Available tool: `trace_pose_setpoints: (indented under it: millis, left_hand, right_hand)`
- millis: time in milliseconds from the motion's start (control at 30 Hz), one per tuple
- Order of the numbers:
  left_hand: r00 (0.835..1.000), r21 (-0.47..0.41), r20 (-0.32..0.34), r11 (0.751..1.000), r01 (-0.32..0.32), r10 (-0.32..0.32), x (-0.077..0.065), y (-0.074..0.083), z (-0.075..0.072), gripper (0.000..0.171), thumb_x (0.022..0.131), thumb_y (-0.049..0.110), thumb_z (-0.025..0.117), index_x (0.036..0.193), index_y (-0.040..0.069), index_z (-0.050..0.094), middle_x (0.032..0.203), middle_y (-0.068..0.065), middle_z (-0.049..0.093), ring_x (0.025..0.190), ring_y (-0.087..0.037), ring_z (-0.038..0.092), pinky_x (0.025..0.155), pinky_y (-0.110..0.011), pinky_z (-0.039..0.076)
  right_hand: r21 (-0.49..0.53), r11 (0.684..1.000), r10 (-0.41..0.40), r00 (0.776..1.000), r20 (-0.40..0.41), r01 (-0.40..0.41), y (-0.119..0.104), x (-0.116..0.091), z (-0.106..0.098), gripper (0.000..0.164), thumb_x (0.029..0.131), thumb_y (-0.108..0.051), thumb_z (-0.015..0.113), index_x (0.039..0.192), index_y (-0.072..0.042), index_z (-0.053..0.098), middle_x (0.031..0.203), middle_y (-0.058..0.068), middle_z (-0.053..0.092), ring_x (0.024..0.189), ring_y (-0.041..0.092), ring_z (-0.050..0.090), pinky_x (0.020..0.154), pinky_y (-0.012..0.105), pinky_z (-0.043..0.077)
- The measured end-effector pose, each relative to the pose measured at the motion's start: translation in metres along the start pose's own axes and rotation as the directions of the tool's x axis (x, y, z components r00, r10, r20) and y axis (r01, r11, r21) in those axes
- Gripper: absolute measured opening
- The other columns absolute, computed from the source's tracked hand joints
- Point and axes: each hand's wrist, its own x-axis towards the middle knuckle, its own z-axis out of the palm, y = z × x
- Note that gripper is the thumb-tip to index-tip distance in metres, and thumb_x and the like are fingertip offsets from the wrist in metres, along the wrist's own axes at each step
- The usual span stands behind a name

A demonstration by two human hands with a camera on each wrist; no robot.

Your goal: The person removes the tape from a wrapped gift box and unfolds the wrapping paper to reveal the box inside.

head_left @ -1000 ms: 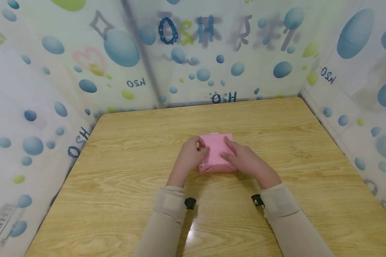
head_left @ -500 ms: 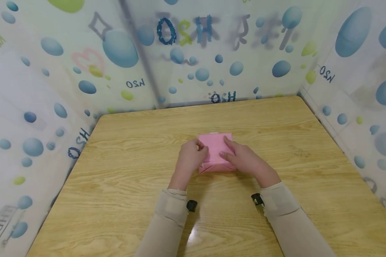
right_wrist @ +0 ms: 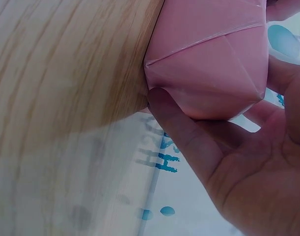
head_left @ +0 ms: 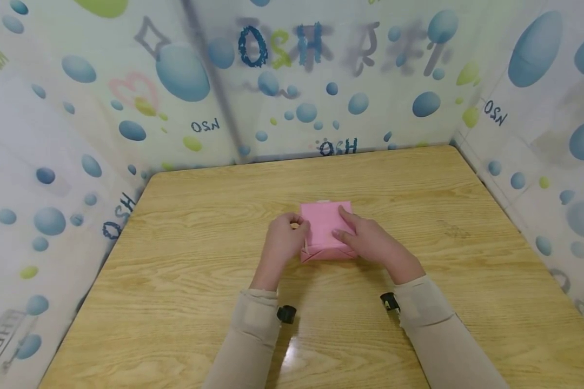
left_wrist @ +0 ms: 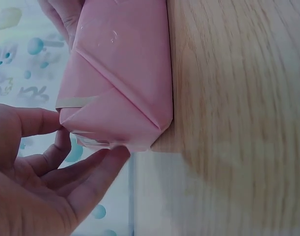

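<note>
A small box wrapped in pink paper (head_left: pixel 323 224) lies on the wooden table, its folded end flap facing the person. My right hand (head_left: pixel 372 240) holds the right side, with thumb and a finger on top; in the right wrist view more fingers (right_wrist: pixel 181 128) reach down that side. At the left edge my left hand (head_left: pixel 284 237) has bent fingers, thumb and index close together. The left wrist view shows its fingertips (left_wrist: pixel 121 151) touching the upper corner and left side of the box. A pale tape-like strip (left_wrist: pixel 75 102) crosses the end's upper edge near them.
The wood-grain table (head_left: pixel 199 227) extends around the box on all sides. A whitish bit (head_left: pixel 324 201) shows behind its far edge. Bubble-printed curtains (head_left: pixel 292 97) enclose the table at back and sides. A small black wrist camera (head_left: pixel 287 314) sits on each cuff.
My left hand has drawn slightly left, from the top of the box to its left edge, baring more pink paper and the pale strip. My right hand and the box have stayed put.
</note>
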Motion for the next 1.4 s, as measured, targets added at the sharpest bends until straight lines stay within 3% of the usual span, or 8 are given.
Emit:
trace_pose_setpoints:
  millis: [267,467,667,900,1133,1400]
  left_hand:
    - [0.997,0.011,-0.070,0.999,-0.031,0.031,0.000,-0.004,-0.004,0.021,0.100,0.024,0.068,0.100,0.005,0.077,0.095,-0.013,0.079,0.078,-0.015,0.067,0.064,-0.024,0.051]
    - [0.997,-0.026,-0.074,0.999,-0.028,0.026,-0.001,-0.004,-0.009,0.019,0.100,0.021,0.069,0.100,0.004,0.077,0.107,-0.014,0.078,0.082,-0.016,0.069,0.067,-0.025,0.054]
    - [0.998,-0.110,-0.055,0.994,-0.022,0.016,0.000,-0.008,-0.010,0.019,0.101,0.017,0.069,0.102,-0.001,0.074,0.104,-0.018,0.078,0.086,-0.023,0.079,0.071,-0.028,0.062]
    - [0.999,-0.286,-0.014,0.958,0.029,-0.034,0.003,-0.015,-0.014,0.016,0.101,0.012,0.065,0.106,-0.003,0.069,0.105,-0.020,0.074,0.094,-0.034,0.082,0.082,-0.041,0.067]
    - [0.999,-0.377,0.024,0.926,0.033,-0.026,0.003,-0.019,-0.018,0.013,0.100,0.009,0.065,0.104,-0.004,0.067,0.102,-0.019,0.073,0.092,-0.031,0.081,0.085,-0.045,0.066]
    - [0.996,-0.434,0.082,0.899,0.067,-0.034,0.004,-0.027,-0.020,0.018,0.104,0.005,0.062,0.113,-0.010,0.065,0.111,-0.032,0.074,0.087,-0.029,0.080,0.087,-0.047,0.066]
  right_hand:
    - [0.007,1.000,-0.002,1.000,0.000,0.002,0.001,0.001,0.000,0.074,0.112,-0.041,0.052,0.170,-0.010,0.020,0.171,0.025,0.030,0.161,0.042,0.029,0.130,0.059,0.028]
    - [-0.001,1.000,0.004,1.000,0.004,-0.004,0.001,0.001,0.000,0.074,0.112,-0.042,0.052,0.171,-0.011,0.019,0.171,0.026,0.030,0.161,0.043,0.028,0.130,0.060,0.028]
    - [0.002,1.000,0.013,1.000,0.003,-0.013,0.002,0.001,0.001,0.074,0.112,-0.041,0.052,0.171,-0.012,0.018,0.172,0.025,0.028,0.162,0.043,0.026,0.130,0.060,0.027]
    - [0.007,1.000,0.017,1.000,0.005,-0.018,0.003,0.001,0.002,0.074,0.112,-0.042,0.052,0.171,-0.013,0.017,0.173,0.024,0.027,0.162,0.042,0.025,0.130,0.060,0.027]
    - [0.010,1.000,0.018,1.000,0.008,-0.018,0.003,0.001,0.002,0.076,0.112,-0.043,0.052,0.171,-0.013,0.017,0.174,0.023,0.026,0.163,0.042,0.025,0.130,0.060,0.026]
    - [0.011,1.000,0.008,1.000,-0.003,-0.008,0.002,0.001,0.002,0.075,0.111,-0.042,0.053,0.171,-0.012,0.018,0.173,0.024,0.027,0.162,0.042,0.027,0.130,0.060,0.027]
